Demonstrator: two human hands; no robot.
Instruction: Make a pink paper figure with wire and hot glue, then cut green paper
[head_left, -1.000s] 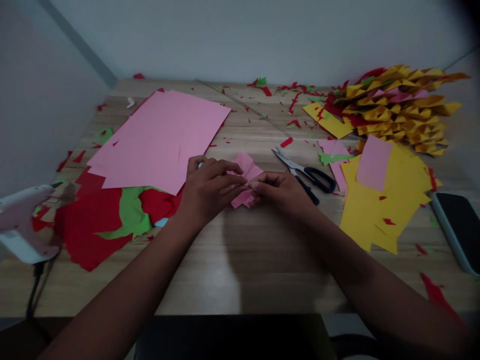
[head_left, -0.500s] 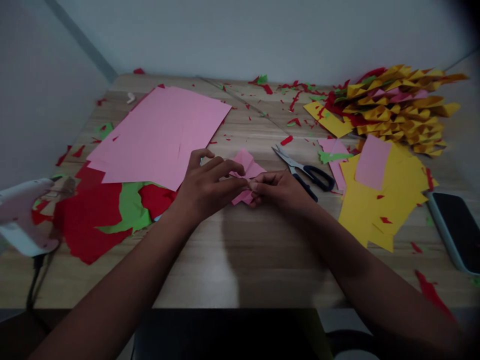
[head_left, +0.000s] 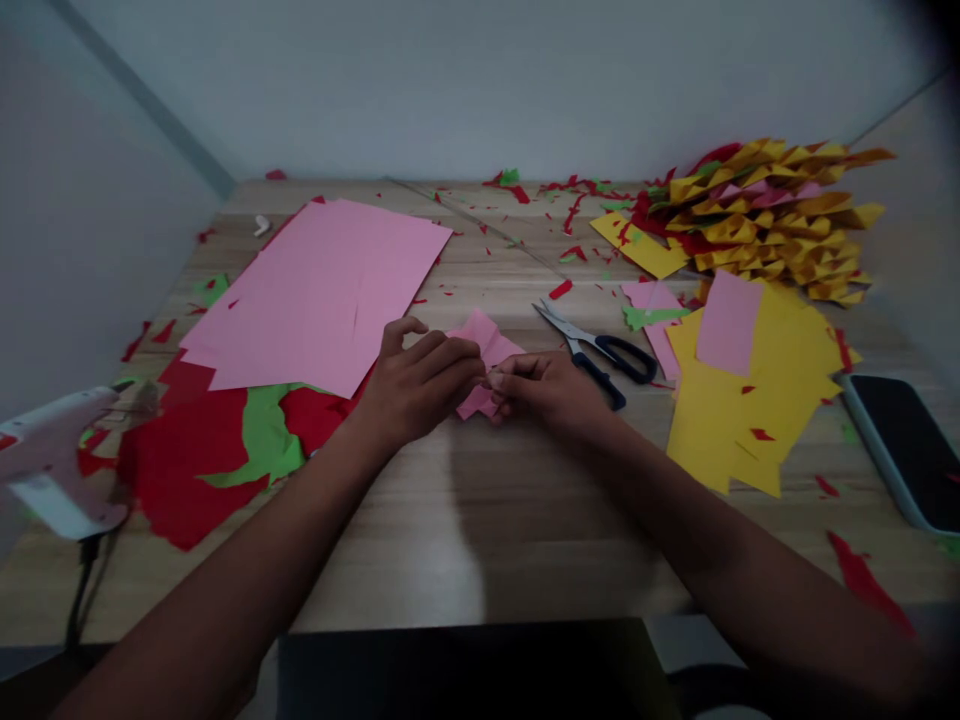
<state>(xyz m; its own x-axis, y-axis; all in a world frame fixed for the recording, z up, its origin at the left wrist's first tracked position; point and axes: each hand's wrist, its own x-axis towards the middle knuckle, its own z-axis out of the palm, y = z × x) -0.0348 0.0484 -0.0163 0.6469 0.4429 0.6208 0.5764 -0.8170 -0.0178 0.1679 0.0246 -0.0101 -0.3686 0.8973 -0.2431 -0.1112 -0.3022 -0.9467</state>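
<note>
A folded piece of pink paper (head_left: 486,337) lies between my two hands at the middle of the table, its creased flaps spreading out behind and below my fingers. My right hand (head_left: 553,396) pinches its near edge between thumb and fingers. Coming from the other side, my left hand (head_left: 426,388) is closed, with its curled fingertips meeting the right thumb at the paper; the exact grip is partly hidden behind the fingers. Dark-handled scissors (head_left: 596,345) rest half open just beyond my right hand.
Large pink sheets (head_left: 315,290) cover the back left, above red paper (head_left: 195,470) and green paper (head_left: 266,440). A glue gun (head_left: 60,460) stands at far left. Yellow sheets (head_left: 750,400), a folded yellow paper piece (head_left: 780,220) and a phone (head_left: 904,450) occupy the right. Scraps are scattered around.
The view has shifted slightly. My left fingers have curled in closer toward the right thumb, while my right hand keeps its pinch on the pink paper.
</note>
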